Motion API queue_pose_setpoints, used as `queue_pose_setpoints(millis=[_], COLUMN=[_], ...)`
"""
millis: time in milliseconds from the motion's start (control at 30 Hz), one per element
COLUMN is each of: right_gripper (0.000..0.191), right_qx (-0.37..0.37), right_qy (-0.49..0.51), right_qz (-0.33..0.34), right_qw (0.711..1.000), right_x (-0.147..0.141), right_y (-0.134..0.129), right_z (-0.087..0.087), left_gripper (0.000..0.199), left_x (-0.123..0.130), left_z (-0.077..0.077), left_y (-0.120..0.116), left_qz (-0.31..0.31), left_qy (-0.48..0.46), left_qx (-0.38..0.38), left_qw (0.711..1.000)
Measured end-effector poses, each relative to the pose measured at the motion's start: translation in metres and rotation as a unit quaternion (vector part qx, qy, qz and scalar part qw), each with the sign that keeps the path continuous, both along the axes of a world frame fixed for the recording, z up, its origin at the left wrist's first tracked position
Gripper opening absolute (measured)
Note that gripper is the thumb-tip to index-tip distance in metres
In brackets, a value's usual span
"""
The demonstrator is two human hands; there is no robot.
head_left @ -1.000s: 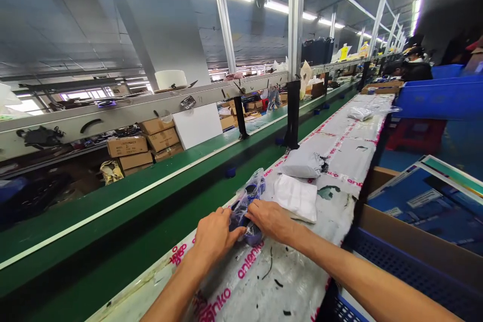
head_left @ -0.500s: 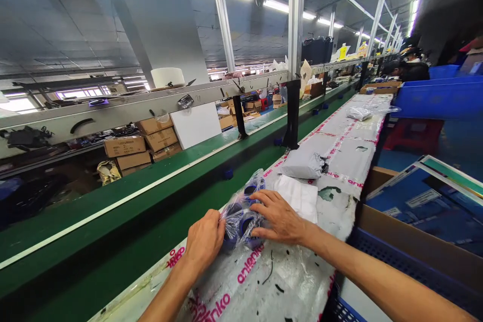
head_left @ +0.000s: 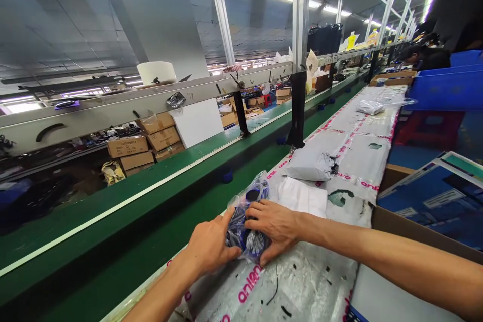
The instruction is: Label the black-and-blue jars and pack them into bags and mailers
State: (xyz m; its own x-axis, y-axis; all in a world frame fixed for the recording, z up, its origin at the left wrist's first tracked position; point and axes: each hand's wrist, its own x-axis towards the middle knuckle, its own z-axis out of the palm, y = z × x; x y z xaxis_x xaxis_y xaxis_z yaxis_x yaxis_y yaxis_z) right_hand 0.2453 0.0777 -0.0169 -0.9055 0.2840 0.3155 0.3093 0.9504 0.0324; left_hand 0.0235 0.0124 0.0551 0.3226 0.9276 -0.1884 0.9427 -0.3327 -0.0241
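A clear plastic bag with several round blue parts (head_left: 253, 242) lies on the white, pink-lettered table covering (head_left: 298, 282). My left hand (head_left: 213, 244) is against the bag's left side, thumb and fingers spread around its edge. On the bag's right side, my right hand (head_left: 273, 226) rests with curled fingers over the blue parts and its thumb at the near edge. Both hands grip the bag between them. A folded white cloth (head_left: 304, 196) lies just beyond my right hand, with a grey plastic packet (head_left: 310, 165) behind it.
A green conveyor (head_left: 151, 211) runs along the left, with a small blue part (head_left: 227, 176) on it. Black-wrapped posts (head_left: 297, 110) stand beside it. On the right are an open carton (head_left: 426, 236) and a blue bin (head_left: 449, 88). A person (head_left: 428, 55) is farther back.
My right hand has closed further over the blue parts, its thumb now at the bag's near edge. My left hand has opened its thumb along the bag. The view has shifted slightly.
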Motion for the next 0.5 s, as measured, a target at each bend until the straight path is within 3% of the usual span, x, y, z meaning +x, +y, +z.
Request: queue_pose_setpoints(millis=[200, 500], right_gripper=[0.068, 0.060], right_qx=[-0.016, -0.019], right_qy=[0.017, -0.018], right_qz=[0.003, -0.045], right_qw=[1.000, 0.999], right_x=[-0.008, -0.011], right_y=[-0.002, -0.031], right_z=[-0.016, -0.003], left_gripper=[0.059, 0.055], left_x=[0.011, 0.001], left_z=[-0.004, -0.015], left_y=[-0.013, -0.021], left_qz=[0.002, 0.016], left_qy=[0.030, 0.023], left_qx=[0.008, 0.015], left_qw=[1.000, 1.000])
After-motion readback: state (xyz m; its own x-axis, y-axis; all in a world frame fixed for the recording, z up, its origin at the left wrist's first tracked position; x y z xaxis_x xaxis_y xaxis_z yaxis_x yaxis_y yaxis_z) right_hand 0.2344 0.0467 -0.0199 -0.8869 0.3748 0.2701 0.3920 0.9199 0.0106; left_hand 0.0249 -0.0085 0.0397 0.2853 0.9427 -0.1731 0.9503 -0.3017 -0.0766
